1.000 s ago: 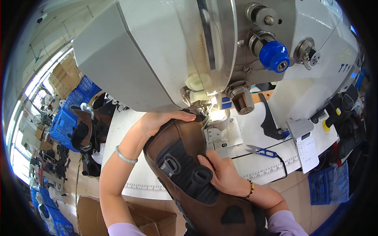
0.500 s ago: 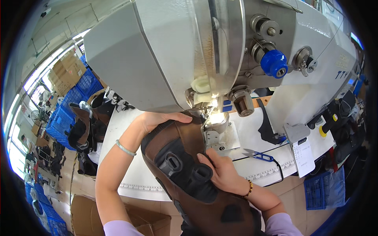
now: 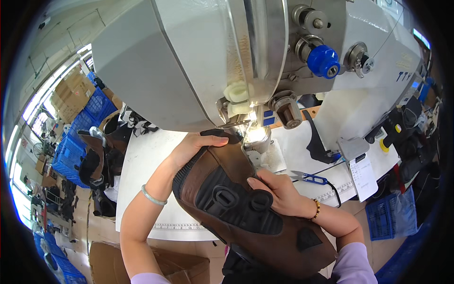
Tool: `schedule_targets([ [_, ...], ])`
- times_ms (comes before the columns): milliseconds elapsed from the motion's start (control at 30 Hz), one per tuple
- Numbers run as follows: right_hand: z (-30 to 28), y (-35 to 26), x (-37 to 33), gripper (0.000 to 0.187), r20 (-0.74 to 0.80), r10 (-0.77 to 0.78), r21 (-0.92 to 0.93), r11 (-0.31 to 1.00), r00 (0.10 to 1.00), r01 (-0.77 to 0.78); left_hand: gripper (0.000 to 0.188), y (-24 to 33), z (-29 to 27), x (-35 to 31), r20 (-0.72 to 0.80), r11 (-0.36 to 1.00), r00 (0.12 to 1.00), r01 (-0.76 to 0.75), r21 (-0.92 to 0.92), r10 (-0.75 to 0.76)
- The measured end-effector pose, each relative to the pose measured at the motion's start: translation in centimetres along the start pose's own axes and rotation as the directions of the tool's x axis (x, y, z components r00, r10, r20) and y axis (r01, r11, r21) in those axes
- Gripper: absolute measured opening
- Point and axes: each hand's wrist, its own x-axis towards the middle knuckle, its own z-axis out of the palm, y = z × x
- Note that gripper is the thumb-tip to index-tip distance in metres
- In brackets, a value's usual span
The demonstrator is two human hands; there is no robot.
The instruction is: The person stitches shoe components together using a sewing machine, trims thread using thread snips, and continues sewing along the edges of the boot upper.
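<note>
A brown leather boot upper (image 3: 279,253) with black padded panels hangs between my hands, its far end under the head of a large pale sewing machine (image 3: 189,61). My left hand (image 3: 193,147) grips its far left edge, thumb on top, close to the lit needle area (image 3: 254,128). On the near side of the needle area, my right hand (image 3: 283,191) closes around the upper's right edge, thumb beside a raised black loop. The fingers beneath the leather are hidden. Where the upper meets the needle is partly covered by the machine head.
Blue-handled thread snips (image 3: 309,178) and a black strap piece (image 3: 318,142) lie on the white table (image 3: 142,189). A paper slip (image 3: 363,177) hangs at its right. More boot uppers (image 3: 97,158) and blue crates (image 3: 71,151) stand left; a cardboard box (image 3: 111,260) sits below.
The boot upper has swung to the right at its near end and tilted. Both hands have moved slightly with it, keeping their hold. The whole view has shifted a little.
</note>
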Motion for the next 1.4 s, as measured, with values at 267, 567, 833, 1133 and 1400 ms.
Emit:
schedule_targets([
  [267, -0.8, -1.4, 0.5, 0.028, 0.033, 0.048, -0.058, 0.997, 0.998, -0.046, 0.029, -1.3, 0.1, -0.2, 0.017, 0.982, 0.999, -0.027, -0.186, 0.03],
  [567, -5.9, -0.1, 1.4, 0.033, 0.242, 0.071, -0.142, 0.989, 0.968, -0.038, 0.028, -2.5, 3.9, -2.4, -0.257, 0.953, 0.965, -0.131, -0.273, 0.06],
  [833, -7.3, -0.2, 2.3, 0.032, 0.337, 0.105, -0.088, 0.993, 0.936, -0.079, 0.028, -2.3, 5.0, -2.9, -0.294, 0.932, 0.956, -0.122, -0.343, 0.017],
  [1133, -8.9, -1.2, 3.6, 0.034, 0.438, 0.094, -0.196, 0.981, 0.894, -0.007, 0.026, -3.3, 5.6, -2.4, -0.341, 0.877, 0.94, -0.146, -0.457, -0.021],
  [1400, -9.4, -0.8, 4.4, 0.035, 0.436, 0.057, -0.197, 0.98, 0.898, 0.034, 0.024, -2.8, 6.4, -2.4, -0.408, 0.872, 0.913, -0.225, -0.434, 0.033],
])
